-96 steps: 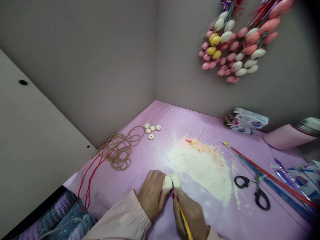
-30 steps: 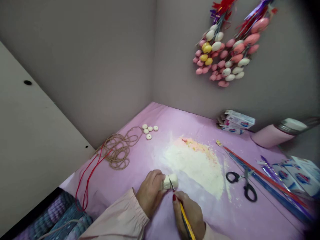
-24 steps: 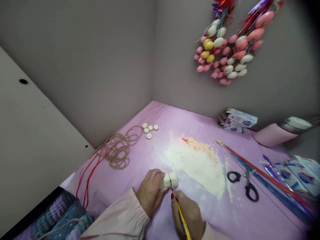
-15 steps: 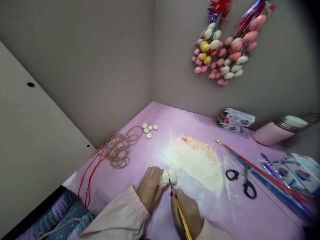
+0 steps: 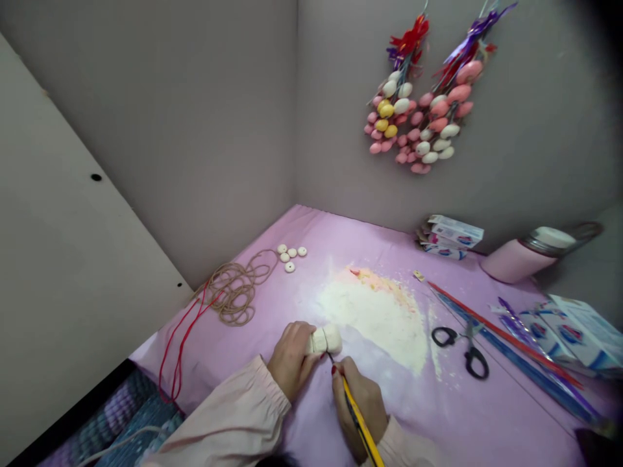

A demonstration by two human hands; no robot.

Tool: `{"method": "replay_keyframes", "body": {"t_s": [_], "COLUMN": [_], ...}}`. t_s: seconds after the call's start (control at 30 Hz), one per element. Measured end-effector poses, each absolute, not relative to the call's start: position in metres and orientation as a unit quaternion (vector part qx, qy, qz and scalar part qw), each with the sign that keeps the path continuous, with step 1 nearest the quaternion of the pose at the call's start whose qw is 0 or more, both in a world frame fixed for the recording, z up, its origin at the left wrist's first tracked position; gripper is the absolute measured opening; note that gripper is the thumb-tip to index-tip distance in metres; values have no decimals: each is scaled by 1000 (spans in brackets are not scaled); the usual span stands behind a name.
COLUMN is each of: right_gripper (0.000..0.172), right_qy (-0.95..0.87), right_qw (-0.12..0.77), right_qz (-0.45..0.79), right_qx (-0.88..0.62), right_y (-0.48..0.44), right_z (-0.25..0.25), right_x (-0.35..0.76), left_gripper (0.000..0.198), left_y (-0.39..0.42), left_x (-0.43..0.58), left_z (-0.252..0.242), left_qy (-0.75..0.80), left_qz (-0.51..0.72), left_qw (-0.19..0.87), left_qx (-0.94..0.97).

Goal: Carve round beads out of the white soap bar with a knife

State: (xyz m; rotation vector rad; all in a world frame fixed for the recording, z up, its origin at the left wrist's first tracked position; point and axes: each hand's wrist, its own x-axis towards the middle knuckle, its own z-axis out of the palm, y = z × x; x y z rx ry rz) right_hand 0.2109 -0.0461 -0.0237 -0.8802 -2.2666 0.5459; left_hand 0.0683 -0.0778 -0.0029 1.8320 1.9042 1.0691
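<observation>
My left hand [image 5: 292, 359] is closed round the left end of a white bar of soap [image 5: 333, 338] that lies on the table cloth. Grooves run across the soap, and its right end is rounded. In my right hand [image 5: 359, 402] is a yellow craft knife [image 5: 361, 425], gripped like a pen. Its thin blade points up and left, with the tip at the soap's near edge beside a groove. Whether the tip is cutting in, I cannot tell. Just beyond the hands spreads a patch of pale soap shavings [image 5: 372, 321].
Several white beads [image 5: 290, 266], brown cord [image 5: 233, 292] and red string [image 5: 181, 347] lie at left. Scissors [image 5: 462, 347], coloured ribbons [image 5: 516, 353], soap boxes [image 5: 574, 334] and a pink bottle [image 5: 518, 259] are at right. Egg-shaped decorations [image 5: 418, 123] hang on the wall.
The knife tip has moved from the soap's upper face down to its near edge, and a groove shows there. My left hand still holds the soap. The camera view has shifted slightly.
</observation>
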Motion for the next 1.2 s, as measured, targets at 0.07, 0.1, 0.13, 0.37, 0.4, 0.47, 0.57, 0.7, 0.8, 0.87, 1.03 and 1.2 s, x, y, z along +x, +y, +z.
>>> {"method": "replay_keyframes", "body": {"t_s": [0.07,0.1,0.13,0.37,0.4,0.47,0.57,0.7,0.8,0.87,1.03,1.2], "right_gripper": [14,15,15,14,14,13,12,12,10,9,8,7], "right_qy": [-849,-842,-837,-843,-847,-854,-861,-867,-871,-875,-875,-879], "right_qw": [336,348,362,379,378,377,371,371,375,369,366,366], "right_qz": [208,200,191,176,180,187,186,187,190,185,181,161], "right_qx": [-351,-359,-364,-339,-328,-307,-295,-275,-254,-253,-259,-259], "right_y": [-48,-49,-50,-45,-43,-40,-36,-33,-31,-31,-32,-35], "right_z": [-21,-20,-20,-26,-27,-30,-33,-30,-26,-24,-24,-23], "right_x": [212,213,214,214,213,211,209,206,203,201,201,203], "left_gripper": [23,24,24,24,24,23,22,23,24,24,21,19], "left_y": [-78,-78,-78,-78,-78,-78,-78,-77,-77,-76,-76,-75], "left_x": [68,68,68,68,68,68,67,67,67,67,70,70], "left_z": [-4,-5,-6,-9,-9,-8,-8,-8,-8,-7,-2,1], "left_qy": [662,663,665,669,667,663,661,666,664,669,686,692], "left_qz": [370,370,370,372,373,377,381,381,383,380,365,353], "left_qw": [142,139,136,135,137,140,150,162,161,158,154,140], "left_qx": [636,636,635,630,631,631,628,621,621,619,610,614]}}
